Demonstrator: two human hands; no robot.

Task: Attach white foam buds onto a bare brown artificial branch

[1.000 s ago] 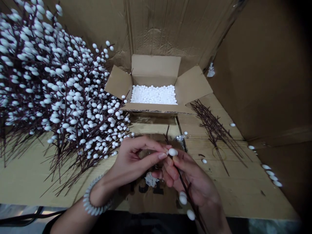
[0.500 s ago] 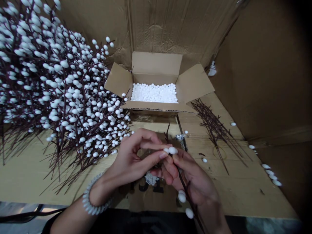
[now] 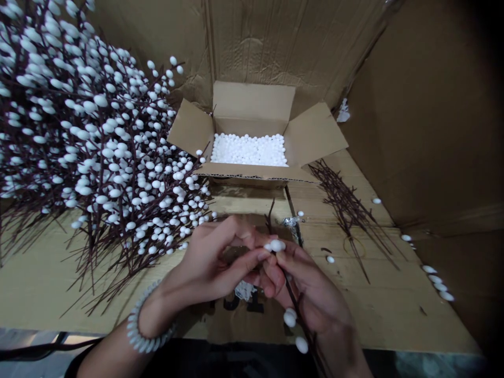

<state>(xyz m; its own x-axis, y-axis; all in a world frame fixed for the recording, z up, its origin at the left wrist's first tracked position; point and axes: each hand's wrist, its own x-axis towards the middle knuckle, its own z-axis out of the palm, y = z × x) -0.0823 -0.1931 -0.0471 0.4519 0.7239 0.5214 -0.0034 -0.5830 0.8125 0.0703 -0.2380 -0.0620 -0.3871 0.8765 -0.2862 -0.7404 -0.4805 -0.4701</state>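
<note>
Over cardboard [image 3: 378,299], L hand [image 3: 208,262] & R hand [image 3: 311,299] together pinch 1 stem [image 3: 293,294] w/ 4 white buds [image 3: 277,245].

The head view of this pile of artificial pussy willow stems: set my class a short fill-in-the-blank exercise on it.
1. The white coiled bracelet is on the person's ____ wrist.
2. The bare stems lie to the ____ of the hands.
3. The flaps of the cardboard box stand ____.
4. The left hand and right hand hold a white foam bud on a dark ____.

Missing words: left, right, open, stem.
</note>
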